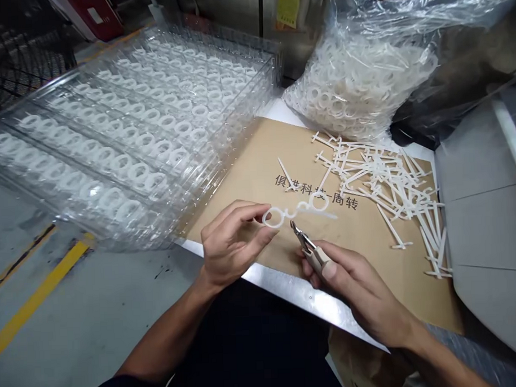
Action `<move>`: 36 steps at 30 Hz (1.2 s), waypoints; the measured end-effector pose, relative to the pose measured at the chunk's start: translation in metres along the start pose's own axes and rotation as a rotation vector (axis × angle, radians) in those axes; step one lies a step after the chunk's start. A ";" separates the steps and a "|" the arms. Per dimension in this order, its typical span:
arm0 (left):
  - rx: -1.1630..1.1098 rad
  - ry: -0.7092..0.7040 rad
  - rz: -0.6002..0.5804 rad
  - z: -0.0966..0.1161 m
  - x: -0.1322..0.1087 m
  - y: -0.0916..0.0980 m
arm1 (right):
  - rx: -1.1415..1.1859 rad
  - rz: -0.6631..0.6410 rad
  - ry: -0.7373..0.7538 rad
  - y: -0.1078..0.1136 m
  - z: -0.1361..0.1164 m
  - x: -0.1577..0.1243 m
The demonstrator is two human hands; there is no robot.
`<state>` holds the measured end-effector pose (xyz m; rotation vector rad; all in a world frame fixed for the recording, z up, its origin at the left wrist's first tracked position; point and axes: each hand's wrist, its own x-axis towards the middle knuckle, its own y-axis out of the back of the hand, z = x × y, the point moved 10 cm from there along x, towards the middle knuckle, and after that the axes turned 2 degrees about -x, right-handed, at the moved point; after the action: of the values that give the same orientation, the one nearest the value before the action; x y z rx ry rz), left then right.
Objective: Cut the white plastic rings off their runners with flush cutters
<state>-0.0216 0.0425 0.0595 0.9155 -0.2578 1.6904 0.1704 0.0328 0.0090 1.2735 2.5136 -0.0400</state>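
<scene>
My L hand (232, 245) pinches white twin-ring plastic piece (273, 217), R hand (350, 286) grips side cutters (305, 242); clear trays (133, 141) filled, bag (355, 83) full, loose runners (380, 178) left.

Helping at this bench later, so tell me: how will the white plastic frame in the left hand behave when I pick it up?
The frame is probably light for its size, since the left hand holds it in a loose pinch. Its thin rings suggest slight flex. The narrow bridge looks like the likeliest weak point.
</scene>
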 end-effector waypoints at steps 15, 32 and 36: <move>-0.026 -0.058 -0.044 0.008 0.003 -0.005 | 0.006 -0.031 -0.006 -0.004 0.000 -0.001; -0.006 -0.061 -0.068 0.008 0.002 -0.008 | 0.006 -0.026 -0.029 -0.004 0.006 0.000; 0.006 -0.079 -0.060 0.010 0.003 -0.008 | 0.003 -0.019 -0.038 -0.003 0.007 -0.001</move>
<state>-0.0102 0.0413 0.0665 0.9860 -0.2758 1.6022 0.1701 0.0291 0.0022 1.2381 2.4949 -0.0716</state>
